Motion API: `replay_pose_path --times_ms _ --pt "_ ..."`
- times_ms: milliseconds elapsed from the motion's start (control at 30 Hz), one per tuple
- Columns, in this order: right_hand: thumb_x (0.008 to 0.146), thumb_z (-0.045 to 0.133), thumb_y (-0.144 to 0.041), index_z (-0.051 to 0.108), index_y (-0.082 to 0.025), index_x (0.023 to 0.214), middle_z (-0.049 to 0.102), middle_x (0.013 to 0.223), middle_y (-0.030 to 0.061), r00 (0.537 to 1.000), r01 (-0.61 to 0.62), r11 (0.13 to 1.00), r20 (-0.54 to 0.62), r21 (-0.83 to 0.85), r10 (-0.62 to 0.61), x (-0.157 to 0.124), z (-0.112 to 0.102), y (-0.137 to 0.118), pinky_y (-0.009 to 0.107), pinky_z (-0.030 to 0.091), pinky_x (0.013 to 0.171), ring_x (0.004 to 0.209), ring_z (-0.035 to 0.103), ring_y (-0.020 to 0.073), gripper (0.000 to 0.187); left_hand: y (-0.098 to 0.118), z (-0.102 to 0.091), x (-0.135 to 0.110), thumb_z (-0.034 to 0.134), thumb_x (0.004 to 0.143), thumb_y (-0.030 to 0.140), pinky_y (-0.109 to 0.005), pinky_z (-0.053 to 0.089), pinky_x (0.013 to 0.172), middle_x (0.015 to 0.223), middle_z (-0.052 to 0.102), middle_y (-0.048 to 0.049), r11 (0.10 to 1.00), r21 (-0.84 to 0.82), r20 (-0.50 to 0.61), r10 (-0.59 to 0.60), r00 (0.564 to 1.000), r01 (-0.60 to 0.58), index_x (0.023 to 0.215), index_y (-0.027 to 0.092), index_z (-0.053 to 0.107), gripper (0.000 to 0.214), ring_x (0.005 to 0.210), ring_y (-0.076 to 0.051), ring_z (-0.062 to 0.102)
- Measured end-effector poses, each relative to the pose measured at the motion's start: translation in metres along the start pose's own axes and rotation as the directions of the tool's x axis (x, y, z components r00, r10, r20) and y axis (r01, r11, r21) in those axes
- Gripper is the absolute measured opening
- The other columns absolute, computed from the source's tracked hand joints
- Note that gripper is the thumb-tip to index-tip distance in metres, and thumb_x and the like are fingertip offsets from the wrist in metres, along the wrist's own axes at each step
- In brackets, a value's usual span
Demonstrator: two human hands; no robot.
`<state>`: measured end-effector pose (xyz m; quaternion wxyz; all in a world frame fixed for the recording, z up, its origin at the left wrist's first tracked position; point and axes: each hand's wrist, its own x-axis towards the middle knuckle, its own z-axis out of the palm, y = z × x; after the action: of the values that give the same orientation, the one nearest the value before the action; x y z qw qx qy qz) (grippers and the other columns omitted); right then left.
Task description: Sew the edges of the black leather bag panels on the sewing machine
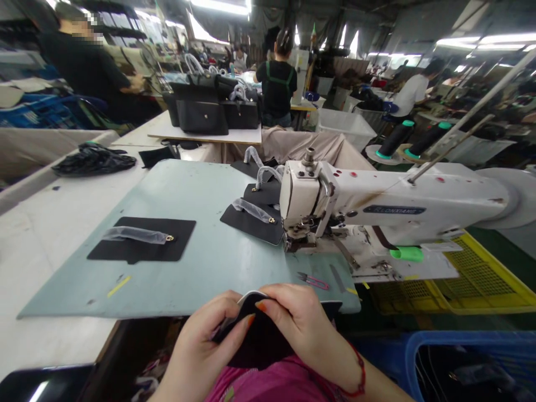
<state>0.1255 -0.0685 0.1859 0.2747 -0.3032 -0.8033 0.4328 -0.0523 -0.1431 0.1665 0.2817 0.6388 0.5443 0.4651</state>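
Observation:
My left hand [211,329] and my right hand [299,315] pinch the upper edge of a black leather-like panel [259,343] close to my body. The panel bends upward between my thumbs, and a pale edge shows at its top. Much of it is hidden behind my fingers. Beyond my hands, a black flap with a plastic-wrapped handle [157,250] lies on the pale green work surface [188,195]. More such black pieces [255,220] lie beside the sewing machine head. Pink-handled thread snips [313,280] rest just past my right hand.
A white sewing machine [397,195] stands at the right, with black thread cones [396,139] behind it. A yellow crate [489,273] and a blue crate [473,338] are at the lower right. Black handbags [203,114] stand at the back. Several people work farther off.

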Motion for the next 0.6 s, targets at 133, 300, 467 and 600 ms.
replay_pose_path --times_ms 133,300,467,600 --pt "0.098 0.047 -0.029 0.068 -0.018 0.090 0.070 0.080 0.0013 0.999 0.028 1.000 -0.039 0.006 -0.027 0.0016 0.0045 0.0024 0.021 0.041 0.064 0.071 0.061 0.0106 0.025 0.0029 0.0040 0.0007 0.058 0.087 0.013 -0.018 0.049 0.063 0.074 0.064 0.0027 1.000 0.015 -0.005 0.016 1.000 -0.016 0.075 0.020 0.056 0.014 0.067 -0.009 0.061" --pt "0.098 0.048 -0.029 0.069 -0.020 0.093 0.070 0.084 0.0005 1.000 0.008 0.996 -0.010 0.091 -0.008 -0.0003 0.0014 0.0055 0.020 0.042 0.067 0.075 0.062 0.0110 0.023 0.0056 0.0014 0.0035 0.052 0.091 0.016 -0.021 0.050 0.064 0.073 0.064 0.0000 0.999 0.008 0.039 0.033 0.999 -0.033 0.077 0.020 0.059 0.016 0.068 -0.011 0.062" --pt "0.097 0.052 -0.028 0.072 -0.021 0.096 0.069 0.083 0.0003 1.000 -0.011 0.981 -0.012 0.193 0.013 0.0019 -0.0007 0.0030 0.020 0.044 0.069 0.077 0.063 0.0116 0.021 0.0075 0.0009 0.0067 0.049 0.092 0.014 -0.021 0.049 0.063 0.072 0.063 -0.0010 0.998 0.009 0.045 0.065 0.997 -0.065 0.078 0.019 0.058 0.018 0.067 -0.012 0.061" --pt "0.096 0.052 -0.026 0.072 -0.019 0.090 0.066 0.078 0.0009 0.997 0.026 0.982 -0.073 0.186 -0.012 0.0034 0.0044 0.0019 0.020 0.043 0.066 0.072 0.059 0.0107 0.022 0.0070 0.0043 0.0058 0.050 0.091 0.013 -0.020 0.048 0.060 0.069 0.061 -0.0001 0.996 0.035 0.043 0.086 0.995 -0.088 0.076 0.020 0.055 0.017 0.064 -0.011 0.059"
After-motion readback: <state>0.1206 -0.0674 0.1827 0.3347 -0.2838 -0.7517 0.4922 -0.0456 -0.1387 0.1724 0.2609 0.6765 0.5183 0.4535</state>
